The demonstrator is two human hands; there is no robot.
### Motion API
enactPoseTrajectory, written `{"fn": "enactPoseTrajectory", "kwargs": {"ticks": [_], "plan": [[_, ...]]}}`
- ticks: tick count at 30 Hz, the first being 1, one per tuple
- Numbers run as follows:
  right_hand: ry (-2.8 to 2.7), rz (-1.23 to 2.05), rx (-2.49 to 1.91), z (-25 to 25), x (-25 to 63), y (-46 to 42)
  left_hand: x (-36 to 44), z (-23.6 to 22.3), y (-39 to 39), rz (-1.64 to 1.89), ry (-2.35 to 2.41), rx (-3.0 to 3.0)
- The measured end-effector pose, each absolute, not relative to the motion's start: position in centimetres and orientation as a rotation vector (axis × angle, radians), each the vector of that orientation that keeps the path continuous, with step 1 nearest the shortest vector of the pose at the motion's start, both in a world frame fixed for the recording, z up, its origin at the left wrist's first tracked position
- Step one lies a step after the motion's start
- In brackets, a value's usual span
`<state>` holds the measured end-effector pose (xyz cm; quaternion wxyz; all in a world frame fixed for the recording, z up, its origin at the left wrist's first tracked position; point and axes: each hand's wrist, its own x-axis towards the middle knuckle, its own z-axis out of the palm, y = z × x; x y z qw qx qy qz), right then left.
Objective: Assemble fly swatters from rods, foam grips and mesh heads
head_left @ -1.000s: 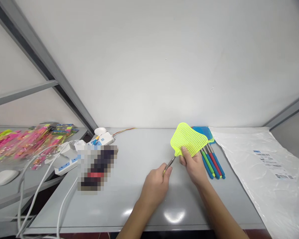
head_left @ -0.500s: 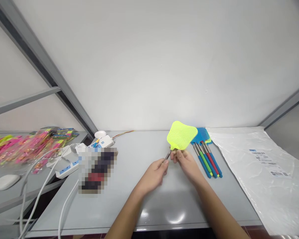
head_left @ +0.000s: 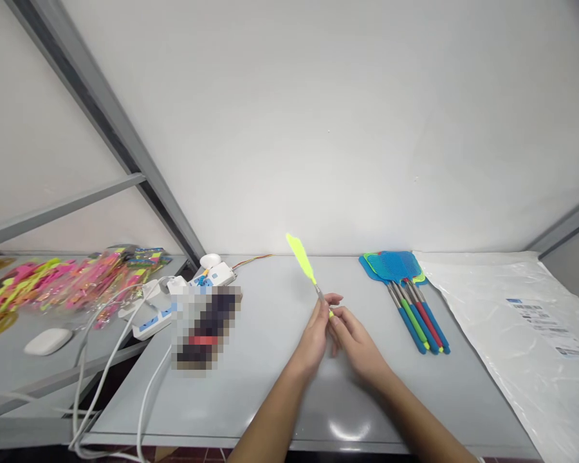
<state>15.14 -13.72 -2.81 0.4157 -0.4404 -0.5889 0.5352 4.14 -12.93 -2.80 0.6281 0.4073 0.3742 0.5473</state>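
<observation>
A yellow fly swatter (head_left: 301, 259) stands edge-on above the grey table (head_left: 260, 379), its mesh head turned sideways and its metal shaft running down into my hands. My left hand (head_left: 317, 331) is closed round the swatter's handle. My right hand (head_left: 351, 339) lies against the left one, fingers curled at the yellow handle end. Several fly swatters (head_left: 405, 289) with blue heads and blue, green and red handles lie in a pile to the right of my hands.
A clear plastic bag with a label (head_left: 521, 321) lies at the right. A blurred dark object (head_left: 202, 328), white power strips (head_left: 168, 308) and cables sit left of centre. Pink and yellow packets (head_left: 67, 283) and a white mouse (head_left: 48, 341) rest on the left bench. A white wall stands behind.
The swatter has turned from face-on to edge-on and shifted left, away from the pile. My right hand came off the mesh head and down to the handle beside the left hand.
</observation>
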Motion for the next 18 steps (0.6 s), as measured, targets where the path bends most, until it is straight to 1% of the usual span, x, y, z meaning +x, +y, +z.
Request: {"fn": "enactPoseTrajectory", "kwargs": {"ticks": [5,7,11,15,18], "plan": [[-1.798,1.051,-1.234,-3.1,15.3,-14.3,2.7,-3.0,-12.4,1.521,0.91,0.829],[-1.895,0.982,-1.26,-3.2,15.5,-14.6,2.4,-3.0,-12.3,1.583,0.917,0.812],[-1.998,0.946,-1.367,-3.3,16.4,-15.8,1.4,-2.6,-11.8,1.695,0.826,0.721],[-2.057,1.017,-1.451,-3.5,19.1,-17.2,-1.6,-1.9,-10.3,1.895,0.798,0.575],[-2.047,1.019,-1.467,-3.5,21.3,-17.4,-2.6,-1.8,-10.0,1.897,0.807,0.612]]}}
